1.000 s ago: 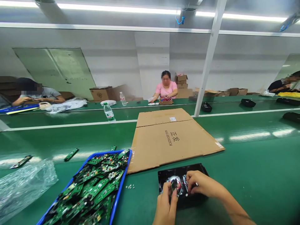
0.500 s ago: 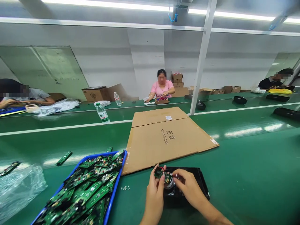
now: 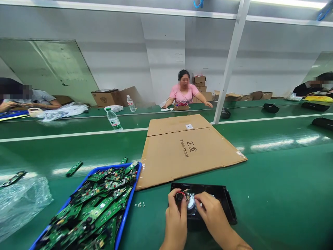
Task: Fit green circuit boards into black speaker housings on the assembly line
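A black plastic housing (image 3: pixel 221 198) with round silver speakers lies on the green belt right in front of me. My left hand (image 3: pixel 175 218) pinches a small circuit board (image 3: pixel 180 195) with red wires against the housing's left part. My right hand (image 3: pixel 212 215) is closed over the housing's middle, fingertips on a silver speaker (image 3: pixel 191 205) beside the board. Both hands meet over the housing.
A blue tray (image 3: pixel 130 198) heaped with green circuit boards sits at left, with a clear plastic bag (image 3: pixel 20 201) beyond it. Flattened cardboard (image 3: pixel 187 149) lies behind the housing. Small white bits (image 3: pixel 139 205) and loose boards (image 3: pixel 74 168) dot the belt. Other people work across the line.
The small board, held up above the housing half a second ago, has come down onto it. Both hands lowered with it. The camera tilted down slightly.
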Demonstrator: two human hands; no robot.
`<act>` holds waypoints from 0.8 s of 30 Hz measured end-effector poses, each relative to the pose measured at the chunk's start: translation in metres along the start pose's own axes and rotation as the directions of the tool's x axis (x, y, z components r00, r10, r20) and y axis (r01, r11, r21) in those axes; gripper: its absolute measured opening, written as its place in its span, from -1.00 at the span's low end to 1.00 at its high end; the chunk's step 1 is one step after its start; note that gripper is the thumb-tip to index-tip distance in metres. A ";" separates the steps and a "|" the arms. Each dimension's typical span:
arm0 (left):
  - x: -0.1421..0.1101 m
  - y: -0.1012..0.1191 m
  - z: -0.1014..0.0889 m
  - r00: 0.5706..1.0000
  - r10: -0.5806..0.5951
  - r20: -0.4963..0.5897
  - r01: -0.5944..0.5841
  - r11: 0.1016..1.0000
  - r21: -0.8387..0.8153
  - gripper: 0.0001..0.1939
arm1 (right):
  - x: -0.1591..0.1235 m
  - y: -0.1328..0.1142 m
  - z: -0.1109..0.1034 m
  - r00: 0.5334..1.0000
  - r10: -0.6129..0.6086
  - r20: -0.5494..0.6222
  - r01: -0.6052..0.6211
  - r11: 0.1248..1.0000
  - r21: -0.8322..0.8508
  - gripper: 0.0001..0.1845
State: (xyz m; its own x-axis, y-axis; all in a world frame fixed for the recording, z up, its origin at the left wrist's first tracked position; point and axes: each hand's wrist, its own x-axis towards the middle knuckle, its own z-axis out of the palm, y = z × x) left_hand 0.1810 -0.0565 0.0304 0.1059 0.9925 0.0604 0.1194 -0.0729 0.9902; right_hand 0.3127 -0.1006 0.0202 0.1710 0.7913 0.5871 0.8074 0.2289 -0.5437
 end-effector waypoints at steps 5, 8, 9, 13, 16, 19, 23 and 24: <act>-0.003 -0.002 0.001 0.998 0.061 0.025 -0.063 0.997 0.045 -0.67 | -0.001 -0.005 0.000 0.998 -0.069 0.012 0.070 0.996 -0.061 -0.49; -0.005 -0.002 0.001 0.996 0.084 0.041 -0.087 0.994 0.066 -0.71 | -0.002 -0.003 0.000 0.997 -0.066 0.031 0.067 0.996 -0.051 -0.56; -0.005 -0.004 0.000 0.994 0.097 0.050 -0.100 0.993 0.068 -0.71 | -0.002 -0.003 0.000 0.997 -0.064 0.040 0.066 0.997 -0.051 -0.59; -0.003 -0.011 -0.003 0.966 0.183 0.181 -0.199 0.977 0.075 -0.72 | -0.002 -0.002 0.000 0.996 -0.068 0.054 0.073 0.993 -0.097 -0.64; -0.002 -0.013 -0.004 0.951 0.213 0.224 -0.238 0.967 0.091 -0.72 | -0.003 -0.005 0.002 0.993 -0.117 -0.001 0.115 0.976 -0.187 -0.61; -0.002 -0.012 -0.004 0.950 0.217 0.226 -0.246 0.963 0.107 -0.71 | -0.004 -0.008 0.003 0.987 -0.154 -0.054 0.136 0.958 -0.251 -0.56; -0.004 -0.010 -0.001 0.955 0.203 0.217 -0.228 0.969 0.098 -0.73 | -0.004 -0.010 0.004 0.983 -0.170 -0.076 0.143 0.952 -0.272 -0.53; -0.005 -0.010 0.000 0.960 0.200 0.197 -0.222 0.970 0.095 -0.73 | -0.004 -0.010 0.004 0.982 -0.172 -0.082 0.143 0.950 -0.276 -0.53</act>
State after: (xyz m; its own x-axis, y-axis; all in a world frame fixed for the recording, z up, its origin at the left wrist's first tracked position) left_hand 0.1788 -0.0610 0.0207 0.3203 0.9187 0.2310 0.1859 -0.3001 0.9356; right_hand 0.3016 -0.1035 0.0205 0.0756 0.6912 0.7187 0.9478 0.1742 -0.2672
